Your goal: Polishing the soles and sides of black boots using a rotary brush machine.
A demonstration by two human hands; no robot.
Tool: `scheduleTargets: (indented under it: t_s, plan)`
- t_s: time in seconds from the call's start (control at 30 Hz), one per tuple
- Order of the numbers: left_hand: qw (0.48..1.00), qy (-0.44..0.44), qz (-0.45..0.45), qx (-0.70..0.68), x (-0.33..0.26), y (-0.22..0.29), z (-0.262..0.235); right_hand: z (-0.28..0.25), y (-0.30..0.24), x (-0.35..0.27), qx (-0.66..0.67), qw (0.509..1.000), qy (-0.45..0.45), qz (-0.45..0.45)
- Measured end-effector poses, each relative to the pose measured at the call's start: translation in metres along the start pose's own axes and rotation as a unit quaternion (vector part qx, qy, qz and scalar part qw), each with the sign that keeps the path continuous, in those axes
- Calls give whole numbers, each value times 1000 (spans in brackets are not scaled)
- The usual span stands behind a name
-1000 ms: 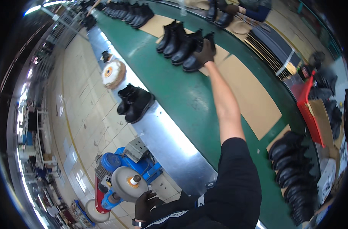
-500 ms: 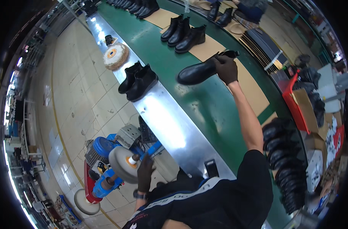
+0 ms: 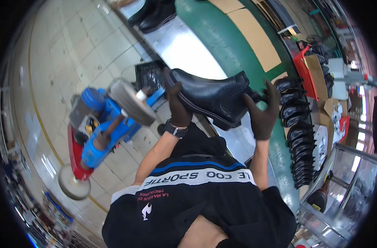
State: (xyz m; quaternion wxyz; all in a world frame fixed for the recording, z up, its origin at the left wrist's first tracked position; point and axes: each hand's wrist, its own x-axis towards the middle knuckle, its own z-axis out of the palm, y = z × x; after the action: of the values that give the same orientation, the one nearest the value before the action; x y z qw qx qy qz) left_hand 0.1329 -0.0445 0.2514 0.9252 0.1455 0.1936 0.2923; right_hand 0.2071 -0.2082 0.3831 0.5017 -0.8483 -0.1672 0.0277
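Observation:
A black ankle boot (image 3: 209, 93) lies lengthwise in front of my body, its toe to the left and its heel to the right. My left hand (image 3: 179, 108), in a dark glove, is closed around the toe end of it. At the heel end, my right hand (image 3: 264, 115), also gloved, has its fingers spread apart. The right thumb overlaps the back of the boot; whether it touches cannot be told. Close to my left hand stands a blue polishing machine (image 3: 99, 144) with a round grey wheel (image 3: 132, 101) facing me.
A metal ledge (image 3: 176, 43) runs beside a green bench (image 3: 221, 35). Another pair of black boots (image 3: 157, 16) stands on the ledge. Cardboard sheets (image 3: 254, 39) lie on the bench. Stacked black curved pieces (image 3: 298, 136) line its right side, near a red crate (image 3: 305, 74).
The boot has come from over the bench to in front of my body. My left hand has left the wheel's side and taken its toe; my right hand has loosened its hold.

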Motion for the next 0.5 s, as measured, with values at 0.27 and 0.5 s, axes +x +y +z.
scheduleTargets:
  t_s: [0.27, 0.5]
  plan:
    - [941, 126, -240, -203, -79, 2, -76, 22, 74, -117, 450, 720, -117, 515]
    - [947, 128, -197, -220, -112, 23, -130, 52, 76, -124, 288, 700, -334, 562]
